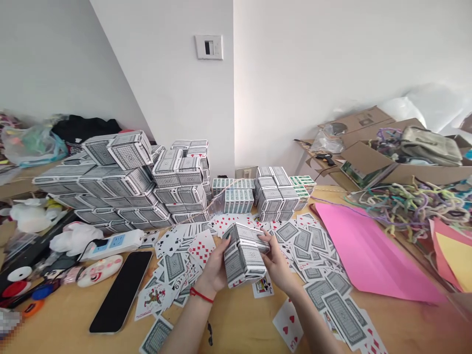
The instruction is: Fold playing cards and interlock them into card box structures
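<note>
Between my two hands is a block built of folded playing cards (243, 258), its grey patterned backs facing outward. My left hand (216, 268), with a red cord at the wrist, grips the block's left side. The fingers of my right hand (275, 260) close on its right side, near the upper edge. Loose playing cards (175, 265), some face up and some face down, lie around and beneath the block. A jack card (263, 287) shows just under it, and a three of hearts (288, 324) lies near my right forearm.
Stacked card blocks (125, 184) rise at the back left, with another stack (277, 194) behind my hands. Boxed decks (238, 199) stand between them. A phone (121, 292) and power strip (114, 244) lie left; pink paper (365, 250) and tangled pipe cleaners (409, 196) lie right.
</note>
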A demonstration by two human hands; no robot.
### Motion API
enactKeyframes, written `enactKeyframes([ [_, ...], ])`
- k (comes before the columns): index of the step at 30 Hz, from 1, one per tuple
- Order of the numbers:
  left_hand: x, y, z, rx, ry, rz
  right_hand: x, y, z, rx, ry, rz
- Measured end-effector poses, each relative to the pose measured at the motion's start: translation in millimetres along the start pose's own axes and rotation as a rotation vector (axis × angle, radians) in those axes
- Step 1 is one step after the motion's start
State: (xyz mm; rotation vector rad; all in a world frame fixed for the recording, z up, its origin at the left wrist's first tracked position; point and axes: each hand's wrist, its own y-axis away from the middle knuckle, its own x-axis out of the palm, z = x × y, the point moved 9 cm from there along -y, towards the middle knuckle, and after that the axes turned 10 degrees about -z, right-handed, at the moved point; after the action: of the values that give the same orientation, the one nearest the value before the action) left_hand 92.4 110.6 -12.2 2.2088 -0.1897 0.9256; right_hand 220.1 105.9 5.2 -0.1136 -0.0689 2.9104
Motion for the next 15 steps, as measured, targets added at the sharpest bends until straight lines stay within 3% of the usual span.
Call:
enactKeyframes([
  [3, 0.0, 0.8, -10.7, 0.109, -0.054, -0.061, -6.2, -5.2, 5.0, -0.057, 0.147, 0.013],
  [7, -1.1, 8.3, -37.6, 0.331, -0.125, -0.093, -10.9, -4.1, 14.3, 0.006, 0.173, 0.055],
  [10, -1.9, 13.6, -47.5, 0.400, -0.155, -0.093, -20.2, 3.8, 32.5, 0.041, 0.228, -0.082],
  [12, -2.9, 15.4, -49.0, 0.427, -0.180, -0.099, -18.4, 13.5, 44.6, 0.051, 0.352, -0.134],
  [15, -3.7, 17.8, -51.2, 0.510, -0.234, -0.125, -0.5, 27.9, 58.4, 0.031, 0.446, -0.080],
])
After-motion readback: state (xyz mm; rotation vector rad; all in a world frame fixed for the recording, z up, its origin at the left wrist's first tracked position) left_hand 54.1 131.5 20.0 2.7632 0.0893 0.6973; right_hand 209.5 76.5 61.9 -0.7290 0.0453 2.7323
